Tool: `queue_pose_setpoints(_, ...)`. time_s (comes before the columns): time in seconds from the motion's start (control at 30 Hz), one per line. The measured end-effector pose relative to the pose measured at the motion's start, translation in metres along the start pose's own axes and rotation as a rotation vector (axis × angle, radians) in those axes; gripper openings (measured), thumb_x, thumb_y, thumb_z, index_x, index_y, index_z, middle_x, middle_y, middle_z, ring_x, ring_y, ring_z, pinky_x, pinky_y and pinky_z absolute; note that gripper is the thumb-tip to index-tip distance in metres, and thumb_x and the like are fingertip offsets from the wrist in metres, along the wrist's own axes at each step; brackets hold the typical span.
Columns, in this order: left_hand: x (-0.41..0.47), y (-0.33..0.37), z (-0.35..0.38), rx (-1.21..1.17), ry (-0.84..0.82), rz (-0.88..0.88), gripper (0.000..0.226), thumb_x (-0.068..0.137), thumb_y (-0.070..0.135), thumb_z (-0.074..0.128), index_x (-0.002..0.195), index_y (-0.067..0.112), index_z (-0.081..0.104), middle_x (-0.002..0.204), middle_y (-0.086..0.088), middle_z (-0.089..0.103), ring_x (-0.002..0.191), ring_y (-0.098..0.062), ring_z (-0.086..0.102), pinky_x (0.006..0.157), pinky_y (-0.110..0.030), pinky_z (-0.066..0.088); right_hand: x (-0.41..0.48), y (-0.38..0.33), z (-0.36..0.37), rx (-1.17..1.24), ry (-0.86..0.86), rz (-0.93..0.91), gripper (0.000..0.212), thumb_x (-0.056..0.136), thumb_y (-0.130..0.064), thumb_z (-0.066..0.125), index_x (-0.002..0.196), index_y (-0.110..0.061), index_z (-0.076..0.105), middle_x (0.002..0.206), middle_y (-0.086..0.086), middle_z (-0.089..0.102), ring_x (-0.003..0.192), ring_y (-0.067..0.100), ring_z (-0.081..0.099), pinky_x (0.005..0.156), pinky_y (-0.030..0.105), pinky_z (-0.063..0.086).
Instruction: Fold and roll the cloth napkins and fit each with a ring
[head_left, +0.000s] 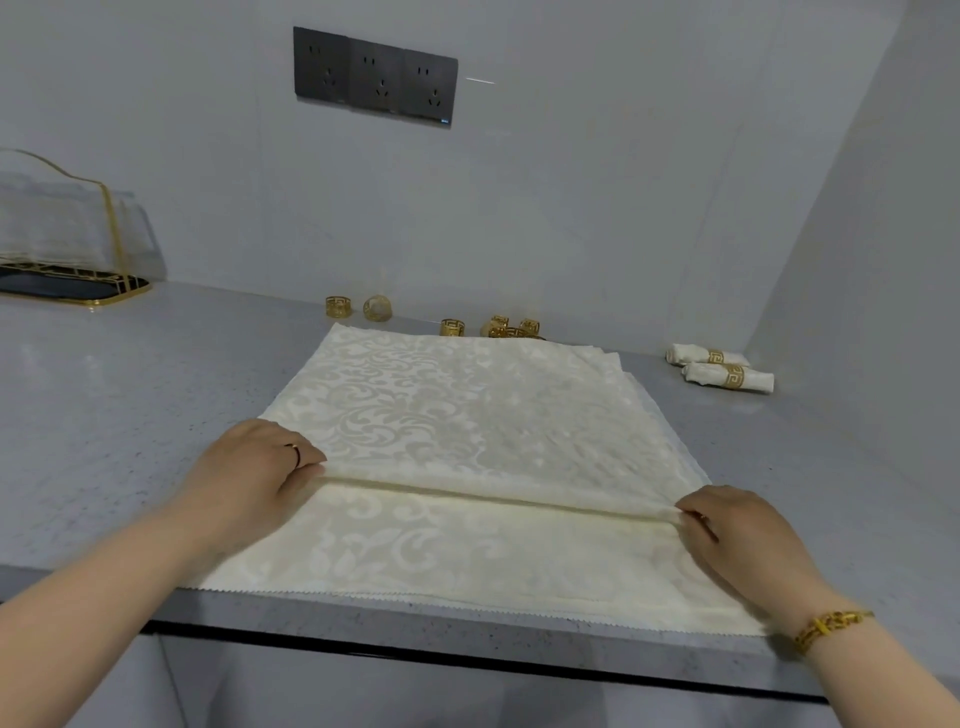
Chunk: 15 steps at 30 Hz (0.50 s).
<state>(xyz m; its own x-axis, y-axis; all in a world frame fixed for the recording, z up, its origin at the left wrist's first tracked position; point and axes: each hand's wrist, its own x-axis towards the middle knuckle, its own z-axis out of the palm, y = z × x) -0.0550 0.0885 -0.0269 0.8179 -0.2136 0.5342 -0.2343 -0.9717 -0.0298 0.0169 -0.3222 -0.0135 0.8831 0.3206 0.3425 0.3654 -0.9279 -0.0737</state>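
L hand (260, 467) and R hand (737, 530) each pinch the top napkin (467, 405), fingers curled onto a raised fold (493, 493) that runs across it. Hands sit at opposite ends of the fold, L at 9 o'clock and R at 3, prob. so the crease stays taut and straight btwn them. One hand alone would let it sag or skew.

The napkin lies flat on a stack (627, 371) of more napkins on the counter (130, 389), right in front of the person, w/ its zigzag near edge along the counter's front lip. It looks roughly square, far edge toward 12. The long axis that matters now is the fold line: 9-to-3, dipping slightly toward the R hand. It sits closer to the near edge than the far one, so I'd judge this an early fold w/ most of the cloth still flat beyond it. Rolling and ringing not yet done for this one.

Gold rings (511, 328) are scattered just past the stack's far edge at 12, some upright, some on their side. They're within reach but clear of the folding area, which makes sense.

Two rolls (730, 376), each already ringed, lie side by side at approx 2 o'clock, well apart from the stack, long axes approx 9-to-3. They look parked out of the way as finished work.

A gold-rimmed holder (67, 249) stands at 10 o'clock by the wall. Contents too blurred to tell. Sockets (375, 75) on the wall at 12.
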Motion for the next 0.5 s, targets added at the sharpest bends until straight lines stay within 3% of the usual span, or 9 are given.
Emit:
queue_pose_setpoints(0.1,-0.003,-0.002,-0.011,-0.021,0.08,0.036,0.046,0.083,0.036,0.034,0.063,0.016,0.071,0.061,0.009,0.067,0.064,-0.007,0.057,0.07,-0.019,0.04,-0.01,0.004,-0.013,0.08,0.04,0.008,0.016,0.087,-0.003,0.055,0.093,-0.003,0.07,0.083,0.003,0.065,0.081,0.018,0.047,0.074,0.027,0.032)
queue_pose_setpoints(0.13,-0.007,-0.003,-0.011,-0.042,0.092,0.028,0.045,0.082,0.037,0.036,0.064,0.016,0.071,0.062,0.011,0.067,0.066,-0.004,0.054,0.072,-0.02,0.042,-0.015,0.006,-0.015,0.101,0.029,-0.002,0.018,0.087,-0.003,0.054,0.095,-0.003,0.069,0.081,-0.002,0.062,0.084,0.017,0.046,0.075,0.025,0.031)
queue_pose_setpoints(0.2,-0.016,-0.006,-0.015,-0.187,-0.008,-0.061,0.037,0.078,0.043,0.04,0.07,0.024,0.071,0.069,0.014,0.065,0.07,-0.005,0.055,0.075,-0.028,0.049,-0.023,0.009,-0.014,0.139,-0.035,-0.009,0.02,0.09,-0.007,0.05,0.1,-0.011,0.067,0.079,-0.016,0.053,0.086,0.012,0.045,0.074,0.02,0.029)
queue_pose_setpoints(0.27,-0.021,-0.004,-0.015,-0.311,-0.191,-0.202,0.016,0.084,0.043,0.045,0.073,0.045,0.057,0.08,0.009,0.065,0.082,-0.009,0.053,0.081,-0.019,0.039,-0.027,0.008,-0.011,0.206,-0.13,0.032,0.021,0.092,-0.012,0.047,0.098,-0.025,0.062,0.079,-0.021,0.046,0.081,0.004,0.044,0.068,0.014,0.031)
queue_pose_setpoints(0.33,-0.023,-0.003,-0.008,-0.338,-0.248,-0.233,0.025,0.089,0.033,0.052,0.075,0.052,0.044,0.088,0.004,0.063,0.09,-0.011,0.053,0.075,-0.012,0.034,-0.028,0.005,-0.007,0.277,-0.17,0.089,0.02,0.092,-0.015,0.049,0.084,-0.033,0.053,0.08,-0.015,0.049,0.077,0.001,0.045,0.065,0.01,0.034)
queue_pose_setpoints(0.43,-0.022,-0.001,-0.004,-0.289,-0.222,-0.265,0.025,0.084,0.032,0.06,0.077,0.049,0.043,0.097,0.004,0.065,0.1,-0.014,0.054,0.085,-0.019,0.035,-0.026,0.005,-0.004,0.288,-0.15,0.128,0.028,0.088,-0.017,0.054,0.071,-0.039,0.046,0.082,0.001,0.056,0.078,0.012,0.051,0.066,0.017,0.036)
queue_pose_setpoints(0.5,-0.023,0.004,-0.004,-0.248,-0.184,-0.25,0.025,0.082,0.032,0.062,0.077,0.048,0.043,0.094,0.005,0.066,0.099,-0.015,0.055,0.085,-0.02,0.033,-0.027,0.005,-0.003,0.265,-0.127,0.112,0.03,0.086,-0.016,0.057,0.067,-0.037,0.046,0.076,0.0,0.057,0.076,0.015,0.051,0.067,0.02,0.035)
